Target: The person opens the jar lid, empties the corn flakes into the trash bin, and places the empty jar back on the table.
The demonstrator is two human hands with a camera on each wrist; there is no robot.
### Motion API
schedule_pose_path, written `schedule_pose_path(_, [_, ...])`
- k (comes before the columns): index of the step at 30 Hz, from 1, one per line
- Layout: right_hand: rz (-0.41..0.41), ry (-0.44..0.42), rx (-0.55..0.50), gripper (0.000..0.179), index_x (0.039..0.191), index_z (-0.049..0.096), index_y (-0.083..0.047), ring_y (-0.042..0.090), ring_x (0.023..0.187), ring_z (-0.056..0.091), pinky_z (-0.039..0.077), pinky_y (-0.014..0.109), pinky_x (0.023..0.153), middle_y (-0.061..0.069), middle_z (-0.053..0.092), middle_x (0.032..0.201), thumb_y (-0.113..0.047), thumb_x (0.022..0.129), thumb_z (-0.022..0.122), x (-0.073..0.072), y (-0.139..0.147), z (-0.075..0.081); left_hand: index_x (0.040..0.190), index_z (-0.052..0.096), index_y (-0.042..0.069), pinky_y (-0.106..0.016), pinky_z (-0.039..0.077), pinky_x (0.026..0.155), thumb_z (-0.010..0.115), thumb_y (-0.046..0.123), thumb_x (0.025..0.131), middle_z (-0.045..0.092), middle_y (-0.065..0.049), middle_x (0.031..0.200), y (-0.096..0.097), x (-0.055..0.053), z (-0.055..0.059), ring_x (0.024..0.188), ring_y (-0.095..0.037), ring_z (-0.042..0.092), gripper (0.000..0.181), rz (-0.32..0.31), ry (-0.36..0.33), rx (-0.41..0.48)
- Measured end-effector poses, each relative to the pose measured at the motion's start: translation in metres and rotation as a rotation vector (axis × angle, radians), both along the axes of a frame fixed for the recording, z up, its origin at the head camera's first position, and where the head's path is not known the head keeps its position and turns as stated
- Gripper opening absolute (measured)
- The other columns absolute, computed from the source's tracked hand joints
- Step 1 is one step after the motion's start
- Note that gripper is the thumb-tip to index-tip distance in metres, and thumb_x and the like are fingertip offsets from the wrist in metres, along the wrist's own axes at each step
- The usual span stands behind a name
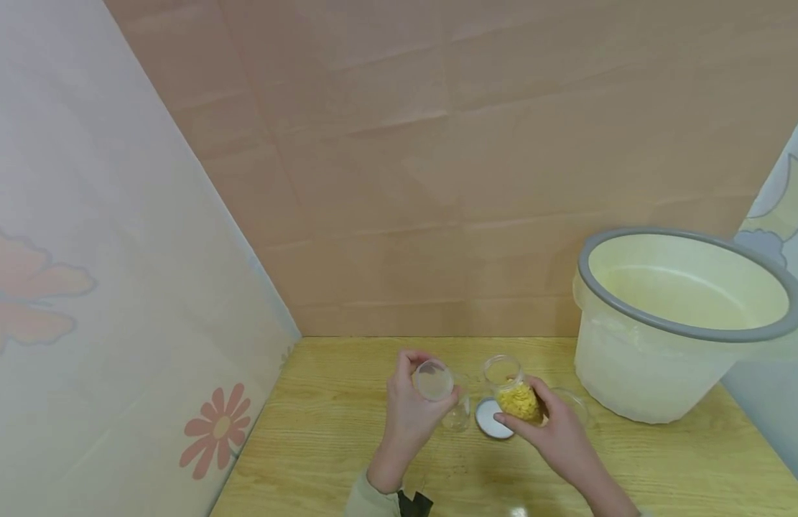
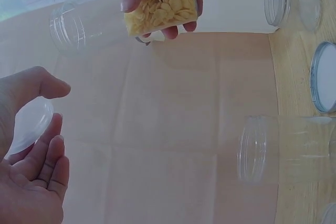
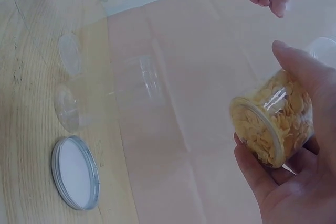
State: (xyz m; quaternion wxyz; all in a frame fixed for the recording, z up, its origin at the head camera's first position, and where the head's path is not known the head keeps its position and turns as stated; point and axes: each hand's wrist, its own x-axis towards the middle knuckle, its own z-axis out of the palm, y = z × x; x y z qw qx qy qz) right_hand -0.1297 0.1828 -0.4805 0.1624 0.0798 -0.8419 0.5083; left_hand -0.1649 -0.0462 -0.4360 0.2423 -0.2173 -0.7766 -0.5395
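My left hand holds a translucent plastic inner lid between thumb and fingers. The same lid shows pale against the palm in the left wrist view. To its right, my right hand grips a clear jar of yellow flakes, tilted, with its mouth uncovered and toward the back. In the right wrist view, the flakes lie against the jar's base. Both hands are above the table, apart from each other.
A white-lined screw lid with a silver rim lies on the wooden table. Beside it stands a clear jar. Another clear container is behind my right hand. A large cream tub with a grey rim stands at the right.
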Motion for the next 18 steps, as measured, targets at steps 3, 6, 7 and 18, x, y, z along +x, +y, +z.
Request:
schedule_pose_path(3, [-0.007,-0.004,0.006,0.058,0.128,0.062,-0.007,0.019,0.098,0.065,0.055,0.028,0.080,0.005,0.070,0.113,-0.029,0.081,0.089,0.001,0.004,0.003,0.110,0.053,0.011,-0.043,0.050,0.086,0.088,0.000,0.068,0.070,0.009,0.102,0.001,0.000,0.000,0.096,-0.016,0.066,0.055,0.012,0.006,0.000])
schedule_pose_path(6, [-0.010,-0.008,-0.002,0.059,0.130,0.061,-0.006,0.017,0.100,0.064,0.053,0.025,0.081,0.005,0.069,0.115,-0.028,0.082,0.088,0.002,0.008,0.006,0.109,0.054,0.011,-0.044,0.050,0.086,0.087,0.001,0.069,0.072,0.003,0.104,0.001,0.001,-0.001,0.098,-0.017,0.067,0.053,0.013,0.002,0.001])
schedule_pose_path(7, [-0.013,-0.009,-0.002,0.060,0.131,0.060,-0.006,0.015,0.101,0.063,0.052,0.024,0.081,0.006,0.069,0.117,-0.028,0.083,0.088,0.002,0.010,0.008,0.109,0.054,0.011,-0.044,0.050,0.086,0.087,0.001,0.068,0.072,0.002,0.104,0.001,0.001,-0.001,0.098,-0.018,0.067,0.053,0.014,-0.001,0.001])
schedule_pose_path(18, [-0.053,0.067,-0.030,0.061,0.134,0.057,-0.002,-0.001,0.106,0.057,0.045,0.010,0.083,0.013,0.065,0.121,-0.015,0.083,0.087,0.006,0.028,0.020,0.100,0.059,0.017,-0.039,0.050,0.078,0.090,0.014,0.070,0.068,0.009,0.098,0.001,0.001,-0.005,0.091,-0.018,0.065,0.043,0.023,-0.038,0.000])
